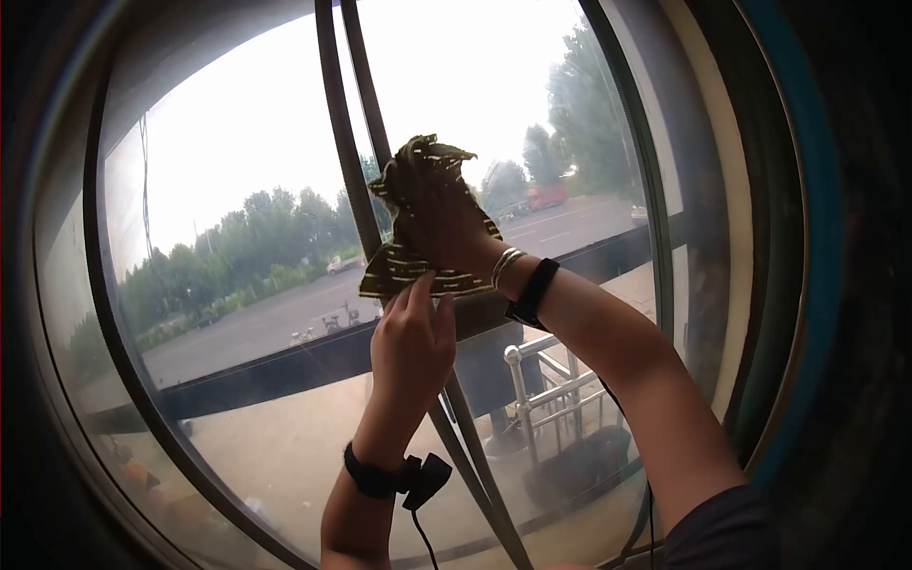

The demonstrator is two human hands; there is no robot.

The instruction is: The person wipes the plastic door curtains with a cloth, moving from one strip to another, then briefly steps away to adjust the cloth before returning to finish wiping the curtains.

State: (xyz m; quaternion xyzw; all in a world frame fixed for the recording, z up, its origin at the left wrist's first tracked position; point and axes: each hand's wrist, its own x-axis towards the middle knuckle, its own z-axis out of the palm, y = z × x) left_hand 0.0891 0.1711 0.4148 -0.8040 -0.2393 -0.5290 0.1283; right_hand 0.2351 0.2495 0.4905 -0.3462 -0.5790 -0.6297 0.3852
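Observation:
A dark green striped cloth (385, 273) lies bunched against the window near its middle upright frame. My right hand (456, 228) presses on the cloth and holds it, its fingers partly hidden in the folds. Just below, my left hand (413, 328) reaches up with its fingers stretched out, the tips at the cloth's lower edge. Whether those fingertips press on the cloth or only rest by it is hard to tell. Both wrists wear black straps; a small black device (426, 482) with a cable hangs at the left one, and bangles (507, 267) circle the right.
Sliding window panes (247, 294) with dark upright frames (350, 123) fill the view. A dark horizontal bar (275, 366) crosses behind the glass. Outside are a metal railing (522, 389), a road, trees and a red vehicle (547, 197).

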